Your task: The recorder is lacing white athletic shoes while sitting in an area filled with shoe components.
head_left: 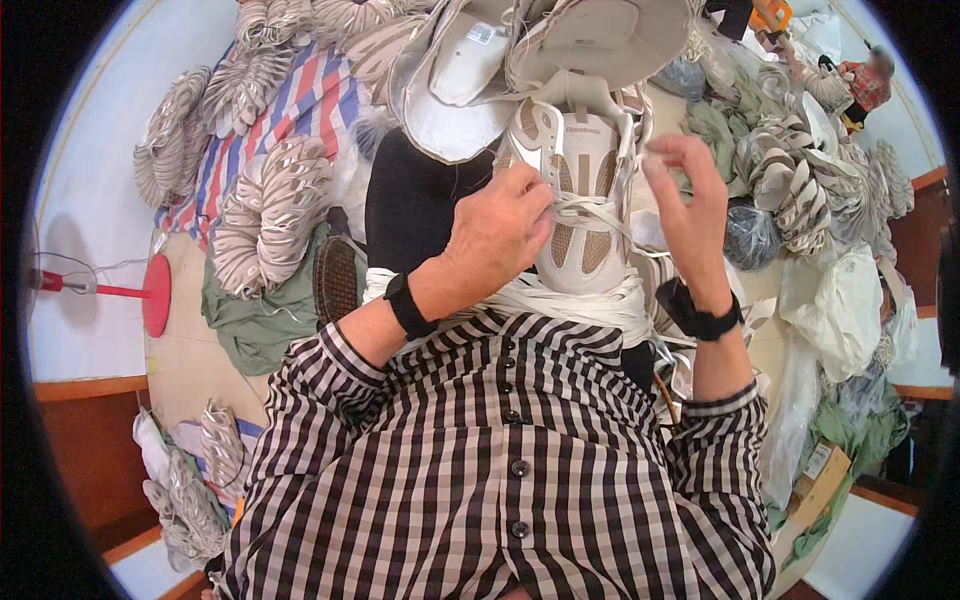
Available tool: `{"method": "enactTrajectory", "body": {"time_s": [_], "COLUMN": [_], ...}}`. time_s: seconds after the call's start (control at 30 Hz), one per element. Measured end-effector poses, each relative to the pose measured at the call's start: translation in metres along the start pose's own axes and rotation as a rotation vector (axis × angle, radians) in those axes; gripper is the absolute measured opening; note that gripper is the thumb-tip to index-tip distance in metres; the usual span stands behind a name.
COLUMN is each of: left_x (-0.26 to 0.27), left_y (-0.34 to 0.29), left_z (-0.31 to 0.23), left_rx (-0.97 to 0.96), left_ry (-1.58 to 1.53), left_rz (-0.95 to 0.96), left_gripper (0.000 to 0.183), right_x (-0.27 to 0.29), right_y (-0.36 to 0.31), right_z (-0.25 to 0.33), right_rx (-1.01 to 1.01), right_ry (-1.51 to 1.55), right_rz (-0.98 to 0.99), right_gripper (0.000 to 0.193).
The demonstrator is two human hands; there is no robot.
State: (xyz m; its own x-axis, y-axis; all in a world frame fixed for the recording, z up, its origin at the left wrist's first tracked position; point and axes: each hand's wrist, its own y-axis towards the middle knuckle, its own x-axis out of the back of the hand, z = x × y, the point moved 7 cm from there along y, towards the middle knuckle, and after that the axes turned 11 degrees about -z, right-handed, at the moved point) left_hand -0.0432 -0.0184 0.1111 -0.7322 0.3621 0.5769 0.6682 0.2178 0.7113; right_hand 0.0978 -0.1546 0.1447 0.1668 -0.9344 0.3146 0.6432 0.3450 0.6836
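A beige and white shoe upper (600,258) with tan mesh panels lies on my lap, its toe toward me. White shoelace (590,208) crosses loosely over its front. My left hand (505,225) is closed at the upper's left eyelet edge, fingertips pinching the lace there. Just off the upper's right edge, my right hand (692,200) is raised with thumb and forefinger drawn together. Whatever sits between those fingertips is too small to make out. A bundle of loose white laces (560,300) lies across my lap under the toe.
More shoe parts (450,100) stand beyond the upper. Bundles of strung uppers (275,215) lie on the left by a striped sheet (300,95); others (795,180) are piled at right near plastic bags (840,310). A red round base (157,295) stands far left. Another person (868,85) sits far right.
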Motion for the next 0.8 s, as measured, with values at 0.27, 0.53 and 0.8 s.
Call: {"method": "enactTrajectory", "body": {"time_s": [0.27, 0.53, 0.8], "left_x": [-0.003, -0.006, -0.012], "left_y": [0.0, 0.002, 0.004], "left_z": [0.017, 0.009, 0.032], "left_rx": [0.274, 0.069, 0.622], "left_ry": [-0.219, -0.128, -0.571], "left_rz": [0.031, -0.025, 0.105], "left_gripper": [0.017, 0.016, 0.009], "right_x": [-0.014, -0.015, -0.011], "right_y": [-0.051, -0.043, -0.015], "right_z": [0.009, 0.002, 0.005], "right_rx": [0.012, -0.171, -0.232], "right_ry": [-0.122, 0.078, -0.023], "right_rz": [0.318, 0.386, 0.515], "right_gripper": [0.018, 0.014, 0.016]}}
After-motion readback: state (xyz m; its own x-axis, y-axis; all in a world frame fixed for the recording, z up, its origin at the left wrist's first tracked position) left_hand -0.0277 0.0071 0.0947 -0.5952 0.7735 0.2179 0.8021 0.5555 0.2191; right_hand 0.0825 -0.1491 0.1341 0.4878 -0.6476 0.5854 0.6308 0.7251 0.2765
